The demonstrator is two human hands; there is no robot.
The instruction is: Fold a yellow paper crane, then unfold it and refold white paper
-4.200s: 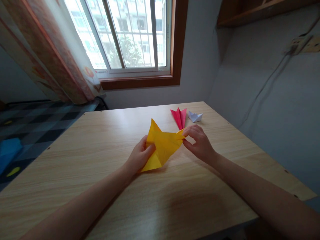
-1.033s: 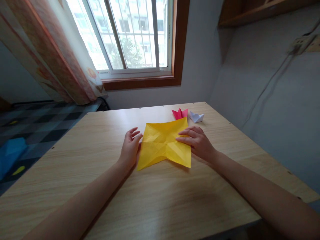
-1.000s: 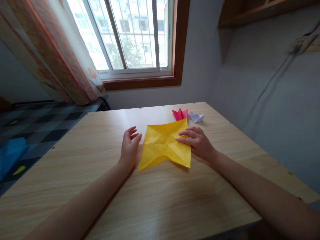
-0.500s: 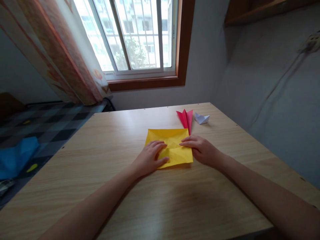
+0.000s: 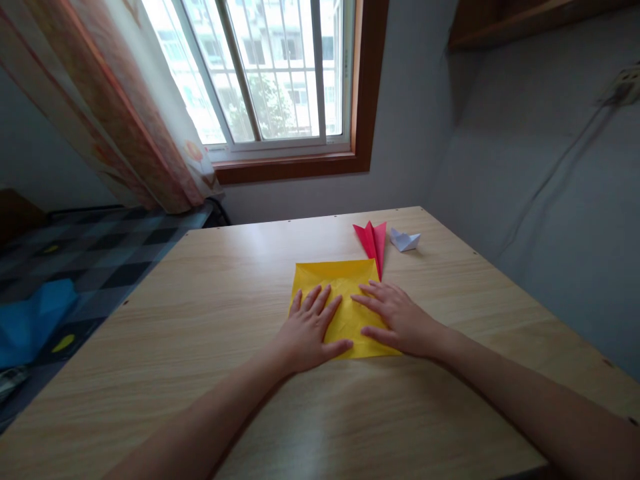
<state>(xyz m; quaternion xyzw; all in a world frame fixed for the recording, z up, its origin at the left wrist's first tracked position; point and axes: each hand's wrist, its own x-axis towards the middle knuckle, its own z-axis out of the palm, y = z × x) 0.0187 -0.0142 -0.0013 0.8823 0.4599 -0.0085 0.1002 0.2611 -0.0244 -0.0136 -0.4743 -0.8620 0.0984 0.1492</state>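
Note:
A creased sheet of yellow paper (image 5: 336, 270) lies on the wooden table in front of me. My left hand (image 5: 311, 332) rests on its left part with the fingers spread. On the right part lies my right hand (image 5: 397, 319), its fingers also apart and pressing flat. Parts of the sheet's left and right edges are hidden under the hands. Just behind the sheet is a red paper plane (image 5: 373, 241), its tip reaching the sheet's far right corner. A small white paper boat (image 5: 405, 240) sits to the right of the plane.
The pale wooden table (image 5: 200, 300) ends near a wall on the right. To the left, a blue paper piece (image 5: 37, 320) lies on a checked bed cover (image 5: 100, 257). A window (image 5: 270, 73) with a curtain (image 5: 130, 100) is beyond the table.
The yellow paper now lies flatter, and its near edge reaches closer to me. Both hands have moved slightly nearer and spread their fingers over it.

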